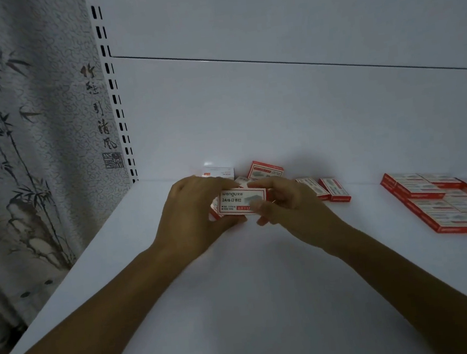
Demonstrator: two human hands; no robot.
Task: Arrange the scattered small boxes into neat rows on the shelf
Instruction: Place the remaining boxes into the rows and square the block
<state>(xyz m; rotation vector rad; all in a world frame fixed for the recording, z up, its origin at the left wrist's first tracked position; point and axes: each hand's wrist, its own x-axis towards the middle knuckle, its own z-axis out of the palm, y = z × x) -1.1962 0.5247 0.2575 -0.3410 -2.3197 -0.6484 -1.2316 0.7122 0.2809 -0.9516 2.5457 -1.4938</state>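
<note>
Both my hands hold one small red-and-white staple box (239, 200) just above the white shelf (253, 290), its printed face toward me. My left hand (193, 212) grips its left end, and my right hand (283, 200) pinches its right end between thumb and fingers. Behind them, near the back wall, lie loose boxes: a white-faced one (220, 171), a tilted one (264, 170) and two side by side (333, 189). At the right, several boxes sit packed in neat rows (445, 200).
The shelf's white back panel (277, 108) rises behind the boxes. A slotted upright (116, 102) marks the shelf's left edge, with a bamboo-print curtain (29, 140) beyond it. The front of the shelf stretches bare under my forearms.
</note>
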